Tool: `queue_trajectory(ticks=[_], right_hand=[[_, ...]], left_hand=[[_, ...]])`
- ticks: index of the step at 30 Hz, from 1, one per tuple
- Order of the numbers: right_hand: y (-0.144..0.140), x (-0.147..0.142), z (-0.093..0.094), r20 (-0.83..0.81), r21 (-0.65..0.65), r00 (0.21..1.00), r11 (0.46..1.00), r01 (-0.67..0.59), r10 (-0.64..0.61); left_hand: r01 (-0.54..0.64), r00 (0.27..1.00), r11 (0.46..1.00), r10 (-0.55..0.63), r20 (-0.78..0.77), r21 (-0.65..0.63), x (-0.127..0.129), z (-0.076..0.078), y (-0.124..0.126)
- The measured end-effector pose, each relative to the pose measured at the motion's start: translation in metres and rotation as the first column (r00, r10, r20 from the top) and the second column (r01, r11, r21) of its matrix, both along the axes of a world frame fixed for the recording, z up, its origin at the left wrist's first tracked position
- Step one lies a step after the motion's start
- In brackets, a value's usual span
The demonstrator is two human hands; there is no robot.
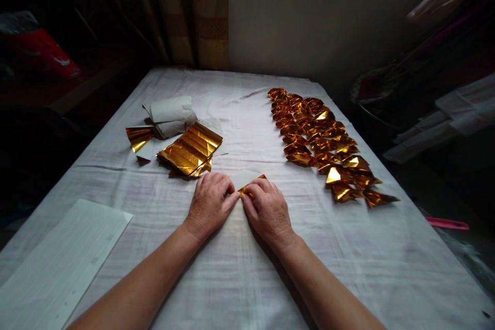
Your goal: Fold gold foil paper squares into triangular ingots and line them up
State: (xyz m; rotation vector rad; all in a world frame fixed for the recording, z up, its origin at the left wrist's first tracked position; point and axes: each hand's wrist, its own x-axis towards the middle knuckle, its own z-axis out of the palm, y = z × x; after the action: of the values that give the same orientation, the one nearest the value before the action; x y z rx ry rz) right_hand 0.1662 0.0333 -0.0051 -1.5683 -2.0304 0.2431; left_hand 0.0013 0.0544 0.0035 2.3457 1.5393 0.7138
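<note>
Both hands pinch one small gold foil sheet (pixel 251 185) at the table's middle.
Left hand (pixel 211 203) and right hand (pixel 266 209) close fingertips on its near edge; the foil looks light, thin, crease-prone, best held by corners.

Bare cloth (pixel 247 108) lies between foil stack (pixel 191 149) and folded pieces (pixel 325 139).

Both hands press a small gold foil sheet (pixel 251 187) on the white cloth (pixel 348 258), left hand (pixel 211 202) and right hand (pixel 267 207) fingertips meeting. A stack of gold sheets (pixel 191 149) lies just beyond the left hand; folded gold pieces (pixel 320 139) line the right
</note>
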Motion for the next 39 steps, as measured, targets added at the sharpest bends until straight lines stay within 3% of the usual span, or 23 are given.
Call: queue_trajectory(ticks=[6,13,20,27,39], right_hand=[[0.005,-0.001,0.002,-0.010,-0.051,0.999,0.998,0.033,-0.033],[0.006,0.013,-0.007,-0.215,-0.026,0.974,0.996,-0.083,0.076],[0.004,0.027,-0.007,-0.127,0.021,0.992,1.000,-0.012,0.014],[0.006,0.049,0.001,-0.071,-0.051,0.997,0.998,-0.048,0.045],[0.009,0.050,0.006,-0.155,-0.072,0.974,0.982,-0.177,0.164]], left_hand=[[-0.018,1.000,1.000,0.018,0.020,-0.022,0.000,0.000,0.001],[-0.004,0.999,0.999,0.006,0.044,-0.047,-0.002,0.000,0.001],[0.075,0.995,0.997,-0.076,0.066,0.017,-0.005,-0.003,0.001],[0.167,0.985,0.973,-0.159,-0.058,0.161,-0.003,0.001,-0.003],[0.223,0.966,0.950,-0.186,-0.179,0.217,-0.005,0.008,0.000]])
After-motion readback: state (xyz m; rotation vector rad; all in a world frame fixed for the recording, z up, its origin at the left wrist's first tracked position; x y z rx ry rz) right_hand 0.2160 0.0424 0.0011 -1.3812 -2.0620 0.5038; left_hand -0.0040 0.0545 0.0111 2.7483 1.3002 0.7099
